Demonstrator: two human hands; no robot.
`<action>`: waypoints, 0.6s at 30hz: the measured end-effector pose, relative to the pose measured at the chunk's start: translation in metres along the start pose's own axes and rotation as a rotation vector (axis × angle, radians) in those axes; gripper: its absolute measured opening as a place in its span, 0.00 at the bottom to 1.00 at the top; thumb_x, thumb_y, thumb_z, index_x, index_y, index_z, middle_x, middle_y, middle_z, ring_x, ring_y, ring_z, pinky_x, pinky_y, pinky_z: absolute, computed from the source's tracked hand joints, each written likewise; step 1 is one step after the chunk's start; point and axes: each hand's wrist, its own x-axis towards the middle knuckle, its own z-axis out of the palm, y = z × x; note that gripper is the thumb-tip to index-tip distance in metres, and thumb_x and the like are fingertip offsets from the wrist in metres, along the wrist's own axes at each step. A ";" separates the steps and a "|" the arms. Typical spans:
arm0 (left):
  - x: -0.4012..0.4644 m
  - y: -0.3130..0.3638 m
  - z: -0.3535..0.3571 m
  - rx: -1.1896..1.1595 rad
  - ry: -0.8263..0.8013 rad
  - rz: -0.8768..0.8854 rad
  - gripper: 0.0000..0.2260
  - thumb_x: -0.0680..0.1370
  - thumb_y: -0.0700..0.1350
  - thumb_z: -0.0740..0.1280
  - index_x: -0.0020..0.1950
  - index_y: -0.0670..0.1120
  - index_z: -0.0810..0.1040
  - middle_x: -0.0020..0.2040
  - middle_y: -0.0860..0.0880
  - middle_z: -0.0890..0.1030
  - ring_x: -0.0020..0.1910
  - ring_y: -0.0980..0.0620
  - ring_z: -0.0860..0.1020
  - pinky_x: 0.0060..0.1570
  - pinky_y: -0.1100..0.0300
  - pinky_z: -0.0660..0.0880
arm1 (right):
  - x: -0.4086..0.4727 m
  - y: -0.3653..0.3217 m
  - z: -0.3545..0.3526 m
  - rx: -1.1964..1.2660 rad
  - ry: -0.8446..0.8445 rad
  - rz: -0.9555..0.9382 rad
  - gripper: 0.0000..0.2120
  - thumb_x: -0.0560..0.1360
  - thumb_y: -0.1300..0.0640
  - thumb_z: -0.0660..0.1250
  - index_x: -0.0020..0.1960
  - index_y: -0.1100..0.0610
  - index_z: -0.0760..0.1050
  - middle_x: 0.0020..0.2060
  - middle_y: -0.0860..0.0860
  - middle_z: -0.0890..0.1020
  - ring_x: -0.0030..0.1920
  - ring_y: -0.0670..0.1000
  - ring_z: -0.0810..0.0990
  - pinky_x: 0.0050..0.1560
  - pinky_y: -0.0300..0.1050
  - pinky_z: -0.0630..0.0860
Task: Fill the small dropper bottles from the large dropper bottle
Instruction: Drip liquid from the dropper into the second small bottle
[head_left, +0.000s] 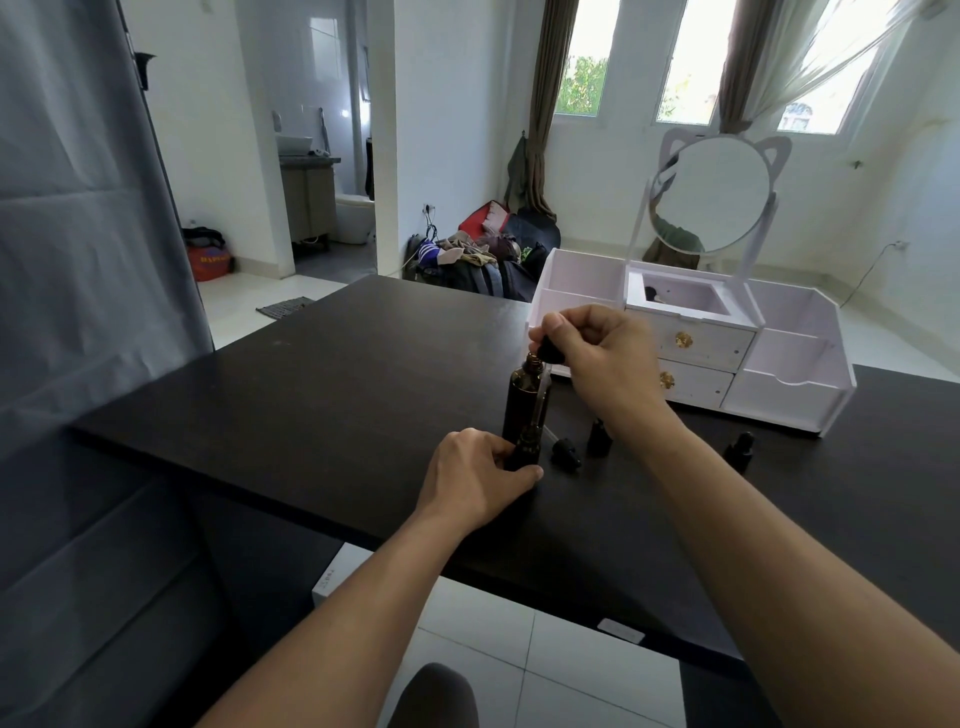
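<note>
A large amber dropper bottle (523, 395) stands open on the dark table (322, 395). In front of it stands a small dark bottle (524, 449), gripped at its base by my left hand (475, 475). My right hand (597, 353) pinches the black bulb of the large dropper (546, 358); its glass tube points down to the small bottle's mouth. A loose small dropper cap (566, 453) lies just right of that bottle. Two more small capped bottles stand further right, one (597, 436) behind my right forearm, one (738, 451) beyond it.
A white cosmetic organiser (779, 374) with drawers and a round cat-ear mirror (711, 197) stands at the back right of the table. The table's near edge runs diagonally below my hands. A grey curtain (78, 260) hangs at left.
</note>
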 end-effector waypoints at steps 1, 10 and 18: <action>0.000 0.000 0.000 -0.003 0.001 0.002 0.16 0.72 0.57 0.73 0.54 0.50 0.84 0.45 0.53 0.83 0.43 0.57 0.80 0.48 0.58 0.79 | 0.000 0.001 0.000 -0.005 -0.001 0.003 0.07 0.78 0.59 0.67 0.42 0.55 0.81 0.40 0.53 0.86 0.43 0.51 0.86 0.53 0.55 0.82; 0.001 -0.001 0.001 -0.005 -0.005 -0.004 0.16 0.72 0.58 0.72 0.53 0.50 0.84 0.42 0.54 0.82 0.41 0.58 0.79 0.45 0.60 0.79 | -0.004 -0.002 -0.001 -0.004 -0.014 -0.020 0.06 0.78 0.59 0.68 0.43 0.53 0.80 0.41 0.53 0.86 0.44 0.50 0.86 0.52 0.52 0.83; 0.001 0.000 0.001 0.001 -0.006 0.004 0.16 0.73 0.57 0.72 0.54 0.50 0.83 0.41 0.55 0.80 0.40 0.58 0.78 0.43 0.62 0.77 | -0.005 -0.003 -0.004 0.017 -0.027 -0.027 0.06 0.78 0.59 0.67 0.43 0.53 0.81 0.41 0.53 0.86 0.43 0.51 0.86 0.53 0.53 0.82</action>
